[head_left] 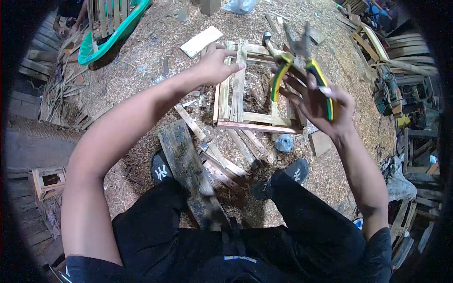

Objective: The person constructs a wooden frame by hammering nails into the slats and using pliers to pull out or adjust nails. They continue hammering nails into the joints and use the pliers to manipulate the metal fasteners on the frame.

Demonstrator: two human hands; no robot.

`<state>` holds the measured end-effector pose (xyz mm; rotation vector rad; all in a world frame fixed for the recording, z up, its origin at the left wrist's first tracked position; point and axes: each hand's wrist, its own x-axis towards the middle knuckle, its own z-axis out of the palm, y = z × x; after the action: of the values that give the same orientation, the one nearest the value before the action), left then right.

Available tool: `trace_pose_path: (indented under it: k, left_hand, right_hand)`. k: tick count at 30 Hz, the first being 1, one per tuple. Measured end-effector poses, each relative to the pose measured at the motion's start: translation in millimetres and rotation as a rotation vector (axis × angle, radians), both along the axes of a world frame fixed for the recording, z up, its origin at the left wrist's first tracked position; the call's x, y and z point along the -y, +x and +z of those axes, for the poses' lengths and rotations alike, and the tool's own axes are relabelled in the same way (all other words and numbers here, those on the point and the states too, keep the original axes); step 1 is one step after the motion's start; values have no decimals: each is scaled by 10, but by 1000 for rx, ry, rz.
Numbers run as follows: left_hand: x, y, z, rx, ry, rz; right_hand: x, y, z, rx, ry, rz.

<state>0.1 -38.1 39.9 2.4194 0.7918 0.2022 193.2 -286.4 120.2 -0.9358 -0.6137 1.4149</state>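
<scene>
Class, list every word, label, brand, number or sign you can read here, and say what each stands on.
"NY", interlocked white letters, on the left shoe.
"NY", interlocked white letters, on the right shoe.
I can read no lettering on the pliers or wooden frame.

The left hand (214,66) reaches forward, thumb (232,69) apart, while the right hand (318,106) is raised, gripping.
</scene>
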Motion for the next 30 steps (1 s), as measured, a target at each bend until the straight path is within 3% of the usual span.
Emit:
trace_pose_path:
  k: [3,4,6,8,9,10,13,16,24,30]
  left_hand:
    - [-12,88,-56,33,-57,83]
    - [-13,109,-61,45,-74,110]
    - [4,134,-42,52,-101,135]
    - [21,144,-81,58,-133,158]
    - [18,150,-106,104,-132,157]
    - [15,151,-132,148,-130,155]
    - [56,161,-152,119,-130,174]
    - [124,132,-257,214,-164,170]
    - [186,61,-496,398,-124,64]
    - [208,48,-479,378,-124,64]
  right_hand:
    - [-337,-4,-107,28,9,-16]
    - [-430,2,-167,15,55,79]
    - [-584,-23,-271,219,-75,-9]
    - [-779,146,-574,730,-235,-13]
    - [-802,83,-587,713,-284,-27]
    - [-840,11,-619,712,-290,-29]
    - [-899,-218,-711,1337,-128,-251]
    - [-866,-330,-621,1518,-143,-230]
    - [-885,-296,-688,1946,-72,-94]
    - [-960,-309,-706,1808,-218,-155]
